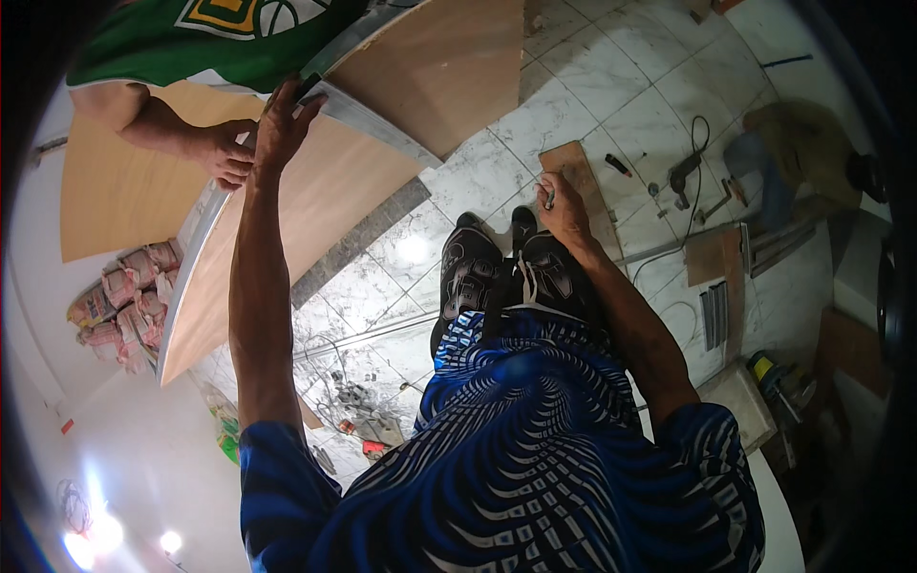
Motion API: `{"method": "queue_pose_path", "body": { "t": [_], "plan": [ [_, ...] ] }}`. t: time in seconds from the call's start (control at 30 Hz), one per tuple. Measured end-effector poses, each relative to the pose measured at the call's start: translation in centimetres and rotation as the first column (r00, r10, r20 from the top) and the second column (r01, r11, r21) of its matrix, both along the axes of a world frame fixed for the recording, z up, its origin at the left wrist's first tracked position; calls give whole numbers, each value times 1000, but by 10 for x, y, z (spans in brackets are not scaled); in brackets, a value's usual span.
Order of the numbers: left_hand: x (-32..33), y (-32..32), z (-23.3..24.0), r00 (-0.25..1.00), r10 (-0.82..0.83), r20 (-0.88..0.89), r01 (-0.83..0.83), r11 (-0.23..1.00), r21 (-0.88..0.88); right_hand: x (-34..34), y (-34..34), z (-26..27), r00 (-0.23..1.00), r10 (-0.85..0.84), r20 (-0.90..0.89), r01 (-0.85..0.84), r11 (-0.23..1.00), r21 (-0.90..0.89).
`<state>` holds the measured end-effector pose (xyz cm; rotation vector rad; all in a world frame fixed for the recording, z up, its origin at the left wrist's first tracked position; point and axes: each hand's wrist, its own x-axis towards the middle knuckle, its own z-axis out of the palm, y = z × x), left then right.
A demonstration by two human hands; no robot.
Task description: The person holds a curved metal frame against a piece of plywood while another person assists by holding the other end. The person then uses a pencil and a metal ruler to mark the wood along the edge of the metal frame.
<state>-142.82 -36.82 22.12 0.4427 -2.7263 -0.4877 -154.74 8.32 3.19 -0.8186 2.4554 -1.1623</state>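
Note:
My left hand (283, 129) is stretched out to the metal frame of a large wooden panel (337, 172), beside a small dark object (308, 86); whether it grips either is unclear. Close beside it, a co-worker's hand (233, 154) rests at the same frame. A metal crosspiece (383, 125) joins this panel to a browner panel section (437, 64). Over the floor, near a brown board (584, 175), my right hand (562, 208) is closed around a small metallic object (549, 200), mostly hidden by the fingers.
A co-worker in a green shirt (215, 50) stands beyond the panel. On the tiled floor lie a corded power tool (684, 172), a black-and-red tool (617, 165), metal profiles (714, 315) and scattered debris (358, 401). Stacked bags (136, 294) stand at the left wall.

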Motion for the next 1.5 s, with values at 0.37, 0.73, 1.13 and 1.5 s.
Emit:
{"method": "queue_pose_path", "body": {
  "t": [0.37, 0.73, 1.13, 1.5],
  "plan": [
    [0, 6, 3, 999, -23, -46, 21, 999, -48, -4, 2, 2, 1000, 20, -23, -21, 998, -55],
    [-5, 0, 11, 985, 41, 168, -29, 997, -73, -14, 43, -12, 999, -15, -37, 13, 999, -37],
    [-6, -2, 2, 996, -27, 87, 40, 988, -146, 12, 113, -8, 994, -109, -4, 107, 966, 236],
    [-3, -20, -23, 992, 38, 121, -6, 967, -256, 50, 110, 5, 991, -132, 23, 122, 961, 247]
  ]
}}
